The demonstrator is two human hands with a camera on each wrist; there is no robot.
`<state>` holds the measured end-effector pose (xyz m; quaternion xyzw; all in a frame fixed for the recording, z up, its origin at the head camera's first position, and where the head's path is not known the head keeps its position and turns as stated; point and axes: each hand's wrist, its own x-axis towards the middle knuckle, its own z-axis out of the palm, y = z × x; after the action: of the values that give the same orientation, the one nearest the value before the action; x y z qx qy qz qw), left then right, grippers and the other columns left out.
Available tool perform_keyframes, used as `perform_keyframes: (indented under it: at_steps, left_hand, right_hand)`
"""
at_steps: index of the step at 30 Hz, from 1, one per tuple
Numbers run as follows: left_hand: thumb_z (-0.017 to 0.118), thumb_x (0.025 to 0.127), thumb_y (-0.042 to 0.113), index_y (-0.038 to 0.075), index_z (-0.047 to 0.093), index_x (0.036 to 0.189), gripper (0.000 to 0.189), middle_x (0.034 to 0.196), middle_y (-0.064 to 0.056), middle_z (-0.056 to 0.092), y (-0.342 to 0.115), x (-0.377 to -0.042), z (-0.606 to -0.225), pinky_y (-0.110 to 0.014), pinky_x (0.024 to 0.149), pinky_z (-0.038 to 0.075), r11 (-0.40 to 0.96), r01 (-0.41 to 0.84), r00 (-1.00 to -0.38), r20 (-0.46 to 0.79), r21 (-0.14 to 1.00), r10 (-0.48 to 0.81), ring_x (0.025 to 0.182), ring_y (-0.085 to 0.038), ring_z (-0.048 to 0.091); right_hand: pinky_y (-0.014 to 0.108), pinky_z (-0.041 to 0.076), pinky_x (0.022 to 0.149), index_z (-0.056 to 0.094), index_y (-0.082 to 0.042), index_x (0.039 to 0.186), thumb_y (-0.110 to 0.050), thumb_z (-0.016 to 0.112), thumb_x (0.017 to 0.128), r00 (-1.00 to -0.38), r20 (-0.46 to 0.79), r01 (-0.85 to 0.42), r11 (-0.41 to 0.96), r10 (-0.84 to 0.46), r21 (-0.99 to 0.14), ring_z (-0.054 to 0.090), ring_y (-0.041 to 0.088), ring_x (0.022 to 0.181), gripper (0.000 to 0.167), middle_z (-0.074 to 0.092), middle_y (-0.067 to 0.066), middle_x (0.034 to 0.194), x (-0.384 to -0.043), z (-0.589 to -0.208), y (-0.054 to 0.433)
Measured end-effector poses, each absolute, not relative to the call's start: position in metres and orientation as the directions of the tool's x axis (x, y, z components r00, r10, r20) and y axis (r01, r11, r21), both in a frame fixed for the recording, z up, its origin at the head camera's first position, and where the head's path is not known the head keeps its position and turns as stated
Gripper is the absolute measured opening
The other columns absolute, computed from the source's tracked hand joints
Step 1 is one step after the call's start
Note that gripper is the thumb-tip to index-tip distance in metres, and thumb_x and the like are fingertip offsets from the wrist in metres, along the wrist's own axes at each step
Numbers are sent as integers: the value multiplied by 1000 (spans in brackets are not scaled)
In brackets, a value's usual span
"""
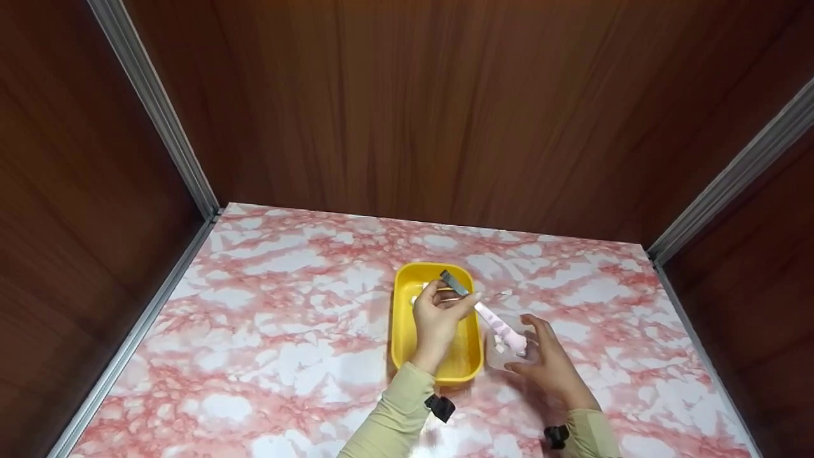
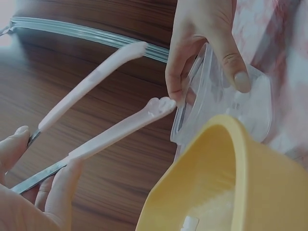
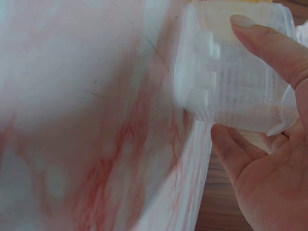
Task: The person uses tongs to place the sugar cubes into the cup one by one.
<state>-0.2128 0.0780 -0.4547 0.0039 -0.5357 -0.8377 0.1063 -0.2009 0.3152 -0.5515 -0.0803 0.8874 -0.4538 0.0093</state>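
**Pink paw tongs in the left hand, clear cup in the right**

Closest to the wearer, two pale green sleeves (image 1: 391, 416) come in from around 6 and 5 o'clock, each with a black wrist strap (image 1: 441, 407) by the cuff.

The left hand (image 1: 436, 324) is over the yellow tub (image 1: 400, 337), pinching the tongs (image 1: 493, 320) along the bare metal part, thumb on one arm, fingers on the other. The bent metal end sticks up toward 11 o'clock, and the pink arms run down toward 4 or 5. Their tips are apart in the left wrist view, near the cup's rim; can't tell if either one touches it.

The right hand (image 1: 552, 366) has the clear plastic cup (image 3: 240, 82), thumb on one side and fingers on the other, wide apart around it. That cup is right beside the tub, at its 3 to 4 o'clock. Some small white pieces (image 3: 204, 44) show through the cup, and there's a white chunk (image 2: 190, 224) on the tub floor too.

It's all on a red-and-white marbled tabletop (image 1: 286, 331). Further out, metal rails (image 1: 159, 108) run up at 10 and 2, and a dark wood-grain panel (image 1: 407, 114) fills 12 o'clock.
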Motion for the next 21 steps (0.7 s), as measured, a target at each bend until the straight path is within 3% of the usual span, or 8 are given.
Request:
perform_keyframes:
  at_steps: [6, 21]
  left_hand:
    - [78, 73, -6, -10, 59, 100, 33, 84, -21, 62, 72, -215, -456, -41, 67, 58, -440, 176, -978, 107, 880, -176, 69, -21, 65]
    - [79, 76, -1, -8, 60, 112, 41, 90, -24, 62, 54, -220, -458, -36, 67, 59, -319, 267, -952, 198, 910, -232, 75, -38, 65]
  right_hand:
    - [53, 36, 104, 29, -19, 145, -9, 87, 68, -989, 48, -122, 573, -143, -810, 34, 41, 132, 97, 29, 8, 148, -201, -552, 315]
    - [49, 38, 103, 31, -18, 144, -2, 85, 69, -989, 31, -100, 492, -147, -865, 29, 41, 135, 94, 28, 7, 148, -199, -550, 314]
